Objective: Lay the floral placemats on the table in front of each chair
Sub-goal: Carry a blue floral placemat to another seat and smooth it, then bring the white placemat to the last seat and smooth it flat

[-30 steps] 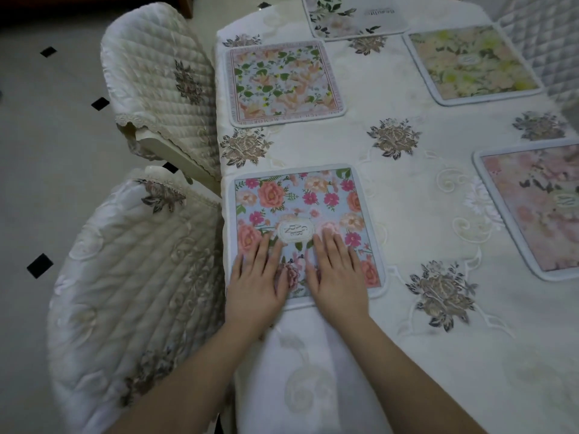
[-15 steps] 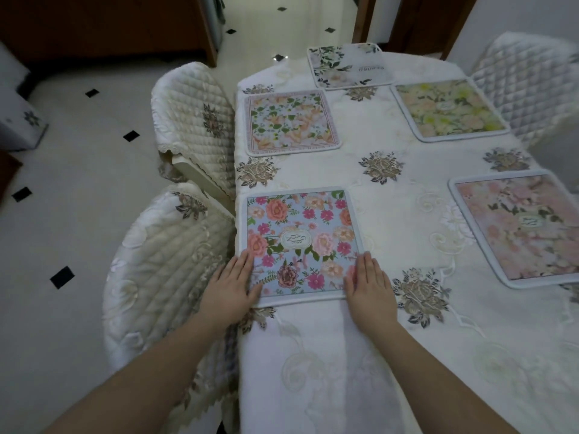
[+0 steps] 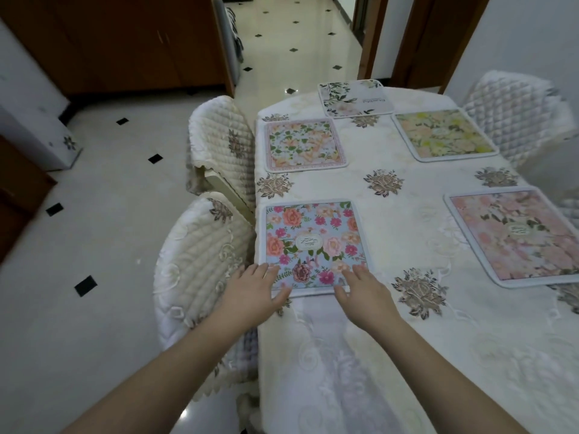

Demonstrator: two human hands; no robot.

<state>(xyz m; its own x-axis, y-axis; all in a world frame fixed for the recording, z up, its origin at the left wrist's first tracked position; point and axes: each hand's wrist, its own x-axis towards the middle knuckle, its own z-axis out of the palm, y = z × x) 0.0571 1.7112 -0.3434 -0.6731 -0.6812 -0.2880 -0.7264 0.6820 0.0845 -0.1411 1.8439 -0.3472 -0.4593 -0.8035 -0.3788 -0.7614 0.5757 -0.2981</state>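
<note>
Placemat at the table's left edge looks thin, light and limp, best pinched at near corners where left hand and right hand rest open, gripping nothing.

The near mat is pale blue with pink, coral and red roses, green leaves and a white border. The mat behind it shows peach flowers and green leaves inside a pinkish edge. The far mat is white with dark green foliage. The yellow mat carries yellow-green and peach blooms. The pink mat is soft blush. The worktop cloth is cream with brown-grey rose motifs. The chairs are quilted cream. The floor is cream with black diamonds.
</note>
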